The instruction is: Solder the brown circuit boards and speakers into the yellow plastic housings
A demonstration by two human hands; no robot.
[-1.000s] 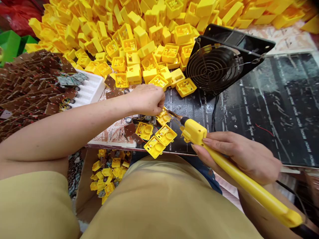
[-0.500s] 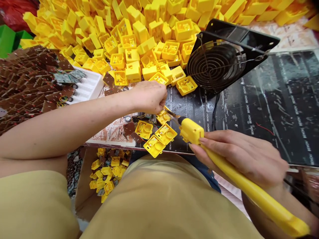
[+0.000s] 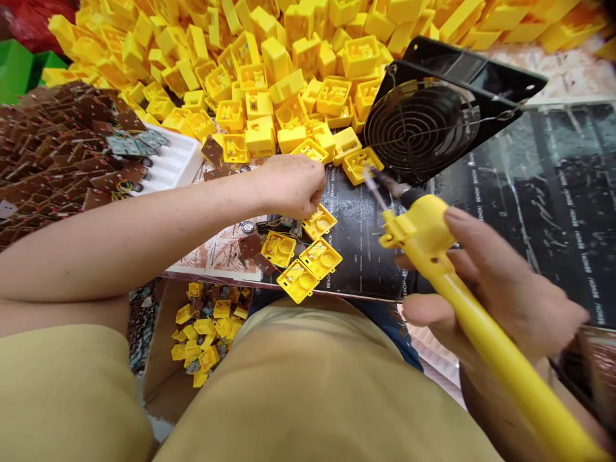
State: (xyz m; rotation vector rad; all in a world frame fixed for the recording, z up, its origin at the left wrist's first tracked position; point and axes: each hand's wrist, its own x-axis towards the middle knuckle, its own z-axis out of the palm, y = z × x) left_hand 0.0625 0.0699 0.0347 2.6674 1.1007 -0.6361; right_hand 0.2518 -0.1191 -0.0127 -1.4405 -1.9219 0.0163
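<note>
My right hand [image 3: 495, 289] is wrapped round a yellow soldering tool [image 3: 428, 237], its metal tip pointing up and left near a yellow case beside the fan. My left hand [image 3: 296, 183] is closed above the bench; whatever its fingers hold is hidden. Just below it lies an open yellow case [image 3: 319, 222]. Three more open yellow cases, one at the left [image 3: 278, 249], one at the right [image 3: 321, 258] and one at the bench edge [image 3: 298, 280], lie close together, with small metal parts and wires in them.
A large heap of yellow cases [image 3: 269, 58] covers the back. The black fan [image 3: 418, 122] stands at the right. Brown circuit boards [image 3: 52, 147] are piled at the left by a white foam tray [image 3: 176, 160]. Below the edge is a cardboard box [image 3: 166, 359] holding yellow cases.
My right hand has lifted the soldering tool up and to the right, away from the case under my left hand. My left hand has stayed almost in place.
</note>
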